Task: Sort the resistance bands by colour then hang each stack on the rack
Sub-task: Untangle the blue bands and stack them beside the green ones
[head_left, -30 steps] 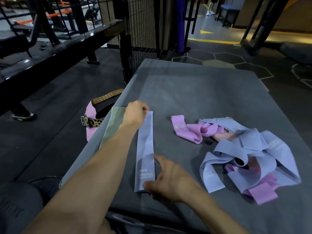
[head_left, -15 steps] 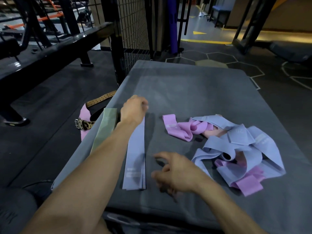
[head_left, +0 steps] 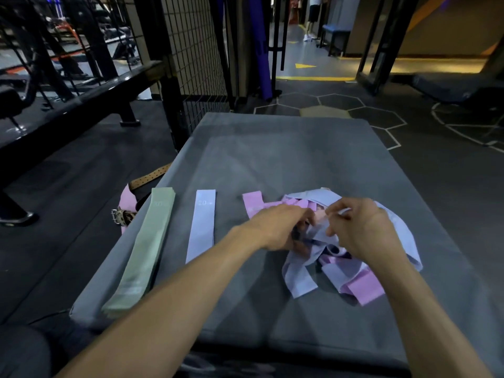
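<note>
A flat stack of green bands (head_left: 144,246) lies along the left side of the grey padded platform (head_left: 286,154). Beside it lies a straight lavender band (head_left: 202,225). To the right sits a tangled pile of lavender and pink bands (head_left: 354,279), with one pink band (head_left: 252,204) poking out on its left. My left hand (head_left: 281,230) and my right hand (head_left: 360,227) are both in the top of the pile. The right hand's fingers pinch a lavender band; the left hand's fingers curl into the bands, and what they grip is hidden.
A brown and pink lifting belt (head_left: 131,203) lies on the floor by the platform's left edge. A black wire-mesh rack (head_left: 191,58) stands beyond the far left corner. Black benches (head_left: 68,105) fill the left. A person's legs (head_left: 312,20) show far back.
Both hands have left the straight lavender band and moved right into the tangled pile. The lavender band now lies flat beside the green stack. The camera has tilted up slightly.
</note>
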`<state>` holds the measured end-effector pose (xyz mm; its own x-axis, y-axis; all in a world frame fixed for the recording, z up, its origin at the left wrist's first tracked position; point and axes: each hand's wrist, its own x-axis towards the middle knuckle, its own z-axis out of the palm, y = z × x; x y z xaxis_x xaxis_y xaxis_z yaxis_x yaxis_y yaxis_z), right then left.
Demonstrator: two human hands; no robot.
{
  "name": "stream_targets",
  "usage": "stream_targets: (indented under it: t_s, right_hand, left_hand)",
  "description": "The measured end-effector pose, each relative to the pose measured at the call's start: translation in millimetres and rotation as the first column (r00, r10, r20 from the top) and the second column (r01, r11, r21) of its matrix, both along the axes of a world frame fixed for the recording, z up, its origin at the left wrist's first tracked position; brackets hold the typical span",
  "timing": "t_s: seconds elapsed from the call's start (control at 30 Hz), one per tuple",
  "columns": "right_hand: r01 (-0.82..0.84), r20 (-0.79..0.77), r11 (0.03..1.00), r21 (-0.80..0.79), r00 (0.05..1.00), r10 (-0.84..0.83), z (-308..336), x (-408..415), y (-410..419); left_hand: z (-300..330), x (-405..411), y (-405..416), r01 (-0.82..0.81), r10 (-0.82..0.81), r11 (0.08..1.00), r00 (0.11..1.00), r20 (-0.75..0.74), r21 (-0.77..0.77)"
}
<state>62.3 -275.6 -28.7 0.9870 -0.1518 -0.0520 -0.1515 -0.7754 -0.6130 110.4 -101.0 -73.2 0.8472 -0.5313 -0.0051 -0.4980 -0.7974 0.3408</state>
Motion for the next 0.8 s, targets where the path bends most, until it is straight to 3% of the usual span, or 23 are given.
stream_targets:
  t_s: [0.1,0.2,0.3,0.43,0.6,0.7,0.8]
  right_hand:
    - [0.012,0.019,0.999,0.041,1.0,-0.013,3,-2,-6]
    - [0.004,0.04,0.999,0.045,0.999,-0.006,5,-6,-9]
    - [-0.011,0.053,0.999,0.034,0.999,0.009,8,-10,-11]
    - [-0.05,0.084,0.986,0.157,0.996,0.038,13,-14,-11]
    - [-0.186,0.097,0.892,0.413,0.982,0.16,25,-21,-2]
    - [-0.258,0.074,0.824,0.505,0.964,0.257,26,-23,7]
    - [-0.243,0.126,0.807,0.538,0.97,0.208,24,-19,12]
  left_hand:
    - [-3,-7,-7,-0.049,0.05,0.999,0.994,0.098,-0.014]
    - [-8,-7,-7,-0.13,0.132,0.972,0.991,-0.003,-0.194]
    - [0,-10,-8,-0.225,0.206,0.884,0.974,-0.09,-0.41]
    - [30,-18,7,-0.255,0.182,0.775,0.966,-0.183,-0.578]
    - [63,-35,32,-0.297,0.137,0.658,0.951,-0.278,-0.692]
    - [70,-40,44,-0.275,0.123,0.642,0.958,-0.258,-0.716]
    - [70,-41,59,-0.298,0.147,0.638,0.952,-0.268,-0.71]
